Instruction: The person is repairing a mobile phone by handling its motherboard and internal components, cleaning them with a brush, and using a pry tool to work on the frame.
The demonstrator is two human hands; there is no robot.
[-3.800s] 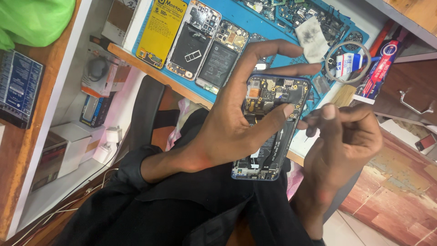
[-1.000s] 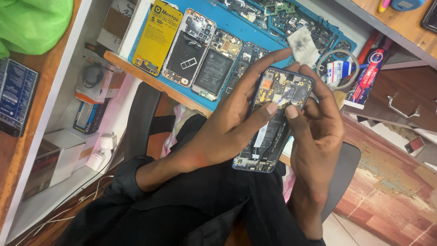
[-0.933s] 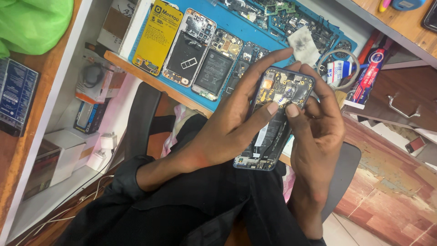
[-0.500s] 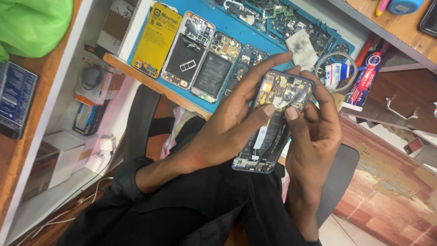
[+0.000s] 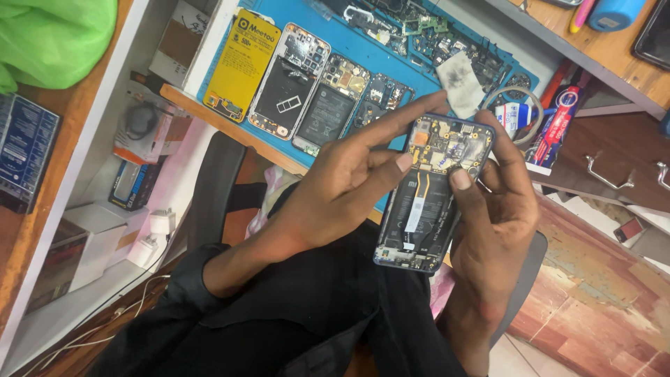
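Observation:
An opened phone (image 5: 424,202) with its back cover off shows a black battery, a yellow flex strip and a circuit board at the top. My left hand (image 5: 342,192) grips its left edge, with a fingertip resting on the board area. My right hand (image 5: 492,223) cups the right side, its thumb pressing beside the board. The phone is held above my lap, just in front of the blue mat (image 5: 391,63).
Several other opened phones (image 5: 286,84) and a yellow battery (image 5: 241,66) lie on the blue mat, with a crumpled tissue (image 5: 460,80). Tubes and a tape ring (image 5: 530,119) sit at right. Boxes and a charger (image 5: 150,234) fill the left shelves. A green bag (image 5: 56,35) lies top left.
Since the earliest frame my right hand has come onto the phone's right edge. In the last second both hands shifted only slightly on the phone.

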